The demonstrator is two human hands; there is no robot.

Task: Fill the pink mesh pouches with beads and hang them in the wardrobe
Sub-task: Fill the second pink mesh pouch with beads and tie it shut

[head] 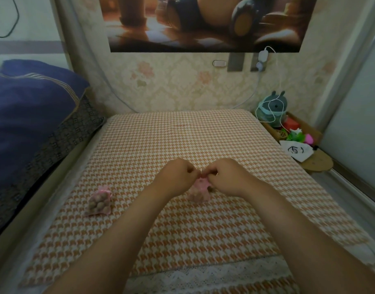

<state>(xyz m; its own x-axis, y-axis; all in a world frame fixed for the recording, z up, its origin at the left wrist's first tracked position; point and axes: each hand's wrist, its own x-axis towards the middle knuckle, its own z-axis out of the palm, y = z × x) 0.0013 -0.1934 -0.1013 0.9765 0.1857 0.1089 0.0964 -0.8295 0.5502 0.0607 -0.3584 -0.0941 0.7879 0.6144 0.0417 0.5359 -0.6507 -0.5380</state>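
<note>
A pink mesh pouch with beads inside stands on the orange houndstooth cloth in the middle. My left hand and my right hand both pinch its gathered top, fingers curled, knuckles nearly touching. The pouch's mouth is hidden between my fingers. A second pink mesh pouch, full of brown beads and drawn closed at the top, lies on the cloth to the left, apart from both hands.
A dark blue bedding pile lies along the left. At the right, a wooden box holds a plush toy, small toys and a white cable. A white drawstring bag lies on a round wooden stool.
</note>
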